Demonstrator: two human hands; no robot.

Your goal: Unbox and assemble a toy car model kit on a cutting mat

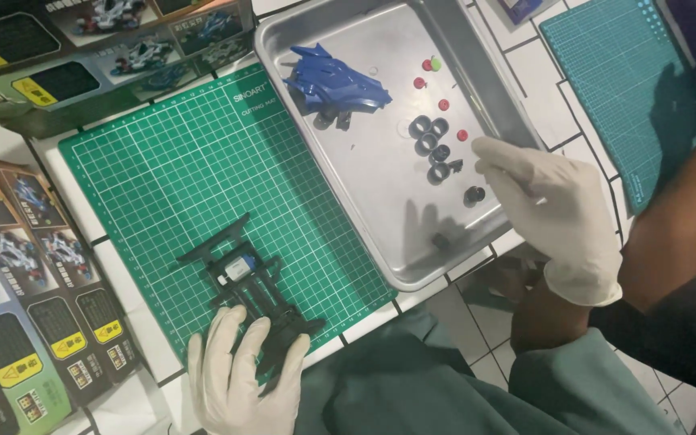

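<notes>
Black plastic toy-car chassis (255,292) lying flat, angled diagonally on green mat. Small black rubber tyres (432,145) sitting clustered in metal tray, one (474,194) lying apart.

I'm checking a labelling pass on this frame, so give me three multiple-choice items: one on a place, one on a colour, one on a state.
1. Where does the black chassis lie?
A. on the green cutting mat
B. in the metal tray
C. on a box

2. What colour is the car body shell?
A. red
B. blue
C. white

3. What is the right hand doing?
A. gripping the shell
B. resting on the mat
C. reaching over the tray, holding nothing visible

A: it sits on the grid under the left hand.
B: it shows blue.
C: its fingers spread near the black tyres.
</notes>
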